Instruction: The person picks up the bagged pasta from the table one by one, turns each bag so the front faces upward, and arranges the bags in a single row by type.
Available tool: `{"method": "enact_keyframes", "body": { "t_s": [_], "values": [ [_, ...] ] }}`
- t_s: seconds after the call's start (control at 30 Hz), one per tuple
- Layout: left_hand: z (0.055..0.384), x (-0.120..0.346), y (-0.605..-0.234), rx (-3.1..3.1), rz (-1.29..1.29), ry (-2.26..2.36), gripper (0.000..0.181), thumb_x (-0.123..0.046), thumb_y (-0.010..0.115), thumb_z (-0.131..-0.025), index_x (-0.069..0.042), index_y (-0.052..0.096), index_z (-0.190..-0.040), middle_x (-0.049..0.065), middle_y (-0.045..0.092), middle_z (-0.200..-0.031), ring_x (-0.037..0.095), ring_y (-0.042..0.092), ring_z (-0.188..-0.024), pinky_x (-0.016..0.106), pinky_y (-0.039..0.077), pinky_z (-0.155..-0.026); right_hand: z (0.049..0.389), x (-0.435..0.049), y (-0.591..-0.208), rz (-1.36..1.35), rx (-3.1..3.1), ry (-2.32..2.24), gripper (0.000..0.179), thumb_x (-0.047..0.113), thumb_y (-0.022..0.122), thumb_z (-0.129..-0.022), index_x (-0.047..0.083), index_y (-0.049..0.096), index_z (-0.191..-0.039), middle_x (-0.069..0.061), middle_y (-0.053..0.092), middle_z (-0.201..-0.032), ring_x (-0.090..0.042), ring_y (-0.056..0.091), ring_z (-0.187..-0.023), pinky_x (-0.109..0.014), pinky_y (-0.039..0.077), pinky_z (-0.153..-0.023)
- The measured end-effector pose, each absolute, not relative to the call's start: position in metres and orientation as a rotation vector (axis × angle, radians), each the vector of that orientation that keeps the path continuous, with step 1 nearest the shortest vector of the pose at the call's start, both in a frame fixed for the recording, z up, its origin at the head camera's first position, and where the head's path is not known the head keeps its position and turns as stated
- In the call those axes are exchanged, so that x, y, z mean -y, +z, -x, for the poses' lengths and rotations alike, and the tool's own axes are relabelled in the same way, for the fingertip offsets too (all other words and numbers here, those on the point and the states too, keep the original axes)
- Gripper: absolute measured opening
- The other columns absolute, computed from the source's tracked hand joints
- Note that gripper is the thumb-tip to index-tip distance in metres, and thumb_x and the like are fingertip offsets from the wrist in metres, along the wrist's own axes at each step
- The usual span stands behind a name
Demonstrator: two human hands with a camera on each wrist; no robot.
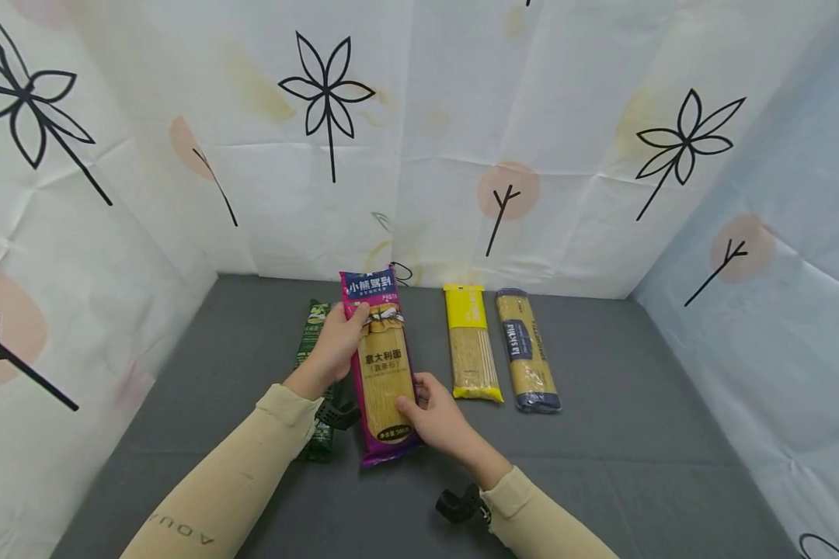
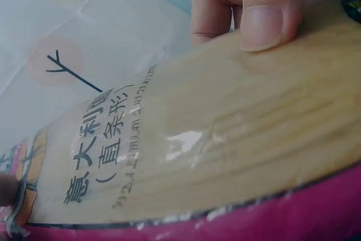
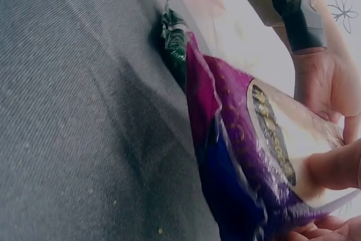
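The purple pasta packet (image 1: 384, 380) is held between both hands — its long axis runs from about half past eleven at the far end to half past five at the near one; the left hand (image 1: 337, 339) grips the edge towards ten o'clock from its middle, thumb on the front; the right hand (image 1: 443, 417) pinches the edge towards four, closer to the near end; fingers behind are mostly hidden, so their tightness cannot be told; the packet appears raised off the grey cloth (image 1: 587, 466); a green packet (image 1: 313, 330) lies at nine, partly covered — the yellow packet (image 1: 473, 345) and blue-and-tan packet (image 1: 531, 353) lie near three.
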State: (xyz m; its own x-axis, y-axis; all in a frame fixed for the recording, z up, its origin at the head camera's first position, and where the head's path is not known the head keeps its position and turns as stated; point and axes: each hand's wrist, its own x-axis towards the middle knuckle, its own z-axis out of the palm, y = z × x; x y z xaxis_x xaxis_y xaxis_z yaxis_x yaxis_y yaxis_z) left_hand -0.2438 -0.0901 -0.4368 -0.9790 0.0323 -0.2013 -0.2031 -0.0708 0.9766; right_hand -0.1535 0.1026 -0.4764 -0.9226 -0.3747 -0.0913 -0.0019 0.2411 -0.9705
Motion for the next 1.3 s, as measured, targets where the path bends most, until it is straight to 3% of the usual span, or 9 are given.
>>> {"method": "enact_keyframes", "body": {
  "t_s": [0.13, 0.23, 0.47, 0.67, 0.97, 1.3],
  "values": [
    [0.243, 0.091, -0.439, -2.034, 0.106, 2.121, 0.045, -0.03, 0.049, -0.102, -0.016, 0.033, -0.142, 0.012, 0.055, -0.124, 0.029, 0.059, -0.108, 0.048, 0.048, -0.091, 0.153, -0.1, -0.475, 0.294, -2.23, -1.729, 0.04, 0.017, 0.052, -0.101, -0.003, 0.039, -0.134, -0.016, 0.06, -0.117, -0.025, 0.062, -0.103, -0.04, 0.052, -0.083],
    [0.242, 0.092, -0.442, -2.074, 0.045, 2.029, 0.046, -0.025, 0.056, -0.1, -0.017, 0.034, -0.14, 0.011, 0.056, -0.122, 0.027, 0.061, -0.105, 0.046, 0.049, -0.088, 0.153, -0.099, -0.473, 0.252, -2.243, -1.729, 0.039, 0.014, 0.051, -0.101, -0.002, 0.037, -0.134, -0.016, 0.058, -0.117, -0.024, 0.061, -0.101, -0.04, 0.052, -0.081],
    [0.237, 0.094, -0.458, -2.181, -0.057, 1.775, 0.054, -0.028, 0.064, -0.095, -0.009, 0.035, -0.136, 0.015, 0.055, -0.118, 0.025, 0.062, -0.097, 0.043, 0.051, -0.084, 0.159, -0.095, -0.472, 0.13, -2.196, -1.831, 0.037, 0.01, 0.043, -0.103, -0.003, 0.031, -0.135, -0.02, 0.051, -0.117, -0.027, 0.058, -0.099, -0.041, 0.052, -0.078],
    [0.228, 0.085, -0.478, -2.173, -0.045, 1.707, 0.058, -0.025, 0.063, -0.095, -0.003, 0.033, -0.139, 0.016, 0.056, -0.121, 0.022, 0.063, -0.094, 0.039, 0.053, -0.08, 0.169, -0.088, -0.473, 0.006, -2.187, -1.864, 0.035, 0.011, 0.04, -0.104, -0.004, 0.028, -0.134, -0.022, 0.047, -0.117, -0.025, 0.056, -0.096, -0.036, 0.051, -0.075],
    [0.222, 0.073, -0.497, -2.107, -0.053, 1.791, 0.071, -0.013, 0.065, -0.092, -0.004, 0.024, -0.149, 0.016, 0.05, -0.135, 0.023, 0.06, -0.102, 0.04, 0.052, -0.084, 0.185, -0.088, -0.482, -0.092, -2.224, -1.82, 0.031, 0.009, 0.036, -0.104, -0.003, 0.028, -0.132, -0.023, 0.047, -0.118, -0.028, 0.056, -0.102, -0.036, 0.05, -0.078],
    [0.236, 0.068, -0.508, -2.131, -0.029, 1.815, 0.071, -0.011, 0.063, -0.093, -0.008, 0.023, -0.151, 0.012, 0.051, -0.137, 0.022, 0.061, -0.102, 0.039, 0.051, -0.085, 0.203, -0.087, -0.484, -0.117, -2.391, -1.683, 0.028, 0.008, 0.042, -0.101, -0.003, 0.037, -0.126, -0.018, 0.052, -0.11, -0.025, 0.056, -0.096, -0.038, 0.05, -0.077]
  ]
}}
